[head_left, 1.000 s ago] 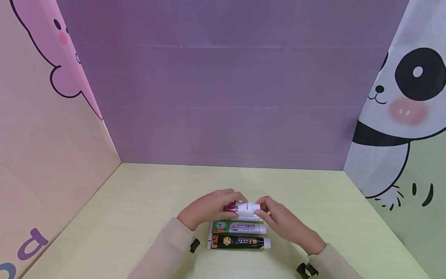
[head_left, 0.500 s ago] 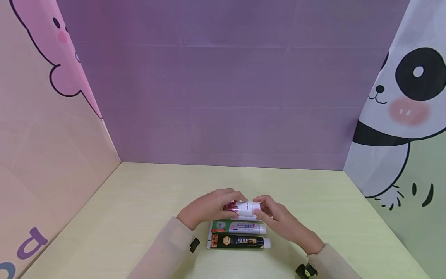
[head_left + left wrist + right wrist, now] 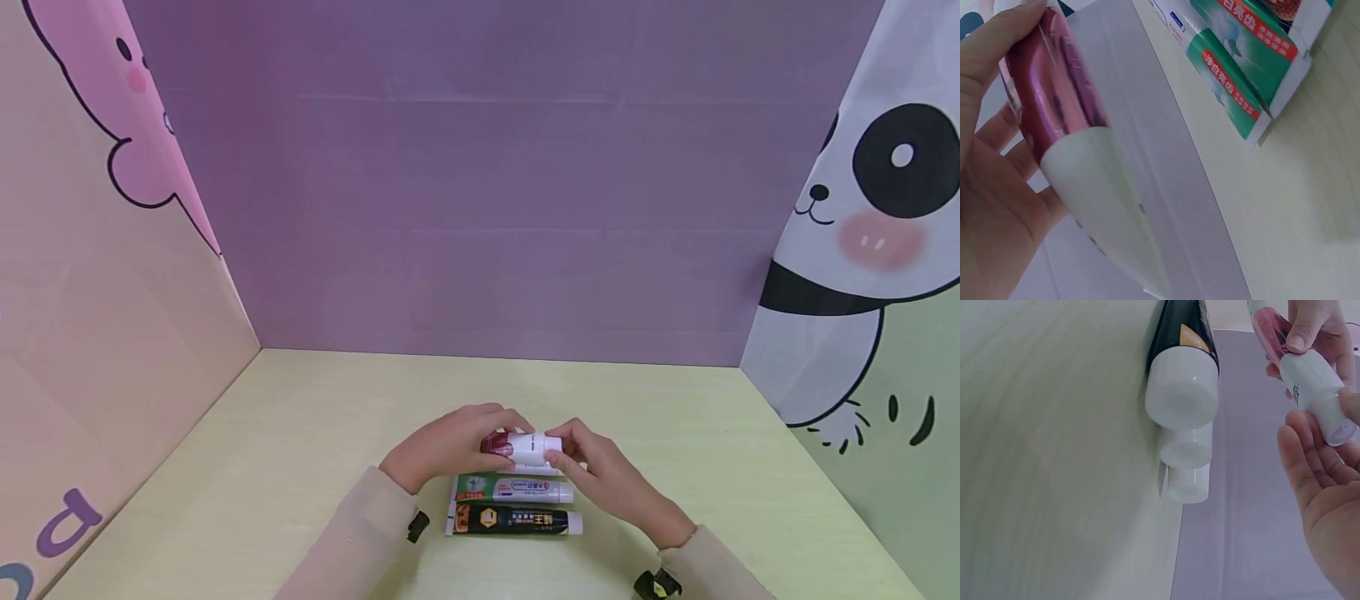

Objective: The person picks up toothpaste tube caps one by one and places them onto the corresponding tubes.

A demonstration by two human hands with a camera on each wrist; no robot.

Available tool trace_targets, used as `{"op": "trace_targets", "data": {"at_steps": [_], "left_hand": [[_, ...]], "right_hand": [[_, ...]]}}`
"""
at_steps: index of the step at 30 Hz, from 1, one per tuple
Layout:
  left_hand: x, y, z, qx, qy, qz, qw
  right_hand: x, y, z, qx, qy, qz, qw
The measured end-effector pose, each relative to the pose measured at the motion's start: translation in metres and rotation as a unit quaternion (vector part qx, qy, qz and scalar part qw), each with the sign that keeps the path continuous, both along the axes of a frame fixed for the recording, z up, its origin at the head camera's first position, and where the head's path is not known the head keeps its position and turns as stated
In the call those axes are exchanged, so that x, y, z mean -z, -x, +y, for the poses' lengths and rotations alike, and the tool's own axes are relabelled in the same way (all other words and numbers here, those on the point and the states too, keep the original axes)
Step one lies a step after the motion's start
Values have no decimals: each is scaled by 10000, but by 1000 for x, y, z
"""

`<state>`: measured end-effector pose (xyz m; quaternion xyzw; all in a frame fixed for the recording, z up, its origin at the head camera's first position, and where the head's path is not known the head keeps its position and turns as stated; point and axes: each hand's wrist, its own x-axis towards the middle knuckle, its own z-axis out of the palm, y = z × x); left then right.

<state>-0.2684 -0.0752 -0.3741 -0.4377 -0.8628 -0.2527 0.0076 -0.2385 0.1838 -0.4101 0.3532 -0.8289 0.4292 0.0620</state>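
Observation:
A white and burgundy toothpaste tube (image 3: pixel 528 448) is raised above the table, lying nearly level with its cap to the right. My left hand (image 3: pixel 453 447) grips its body, thumb on the near side and fingers over the far side. At the other end, my right hand (image 3: pixel 611 483) pinches the white cap (image 3: pixel 1339 430) between thumb and fingers. The left wrist view shows the tube's shiny red middle and its flattened white tail (image 3: pixel 1107 187). Below it on the table lie a black toothpaste tube (image 3: pixel 513 520), a green and silver one (image 3: pixel 517 489), and a third (image 3: pixel 536 470), mostly hidden.
The three lying tubes form parallel rows, caps to the right. A pale wooden table (image 3: pixel 337 392) runs back to a purple wall (image 3: pixel 480 208). Side panels with cartoon prints stand at left (image 3: pixel 135 333) and right (image 3: pixel 885 358).
The right hand's fingers have shifted slightly at the cap, and the right wrist has drifted a little to the left. The left hand keeps its hold and the lying tubes stay in place.

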Motion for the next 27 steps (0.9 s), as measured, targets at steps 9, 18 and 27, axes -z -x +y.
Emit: {"op": "trace_targets", "data": {"at_steps": [9, 18, 27], "left_hand": [[5, 4, -9, -158, -333, -222, 9991], [1, 6, -38, -498, -321, -246, 9979], [6, 6, -71, -746, -367, -243, 9962]], "right_hand": [[4, 2, 1, 10, 357, 620, 9974], [3, 7, 11, 73, 427, 475, 9979], [4, 4, 20, 16, 649, 312, 9974]]}}
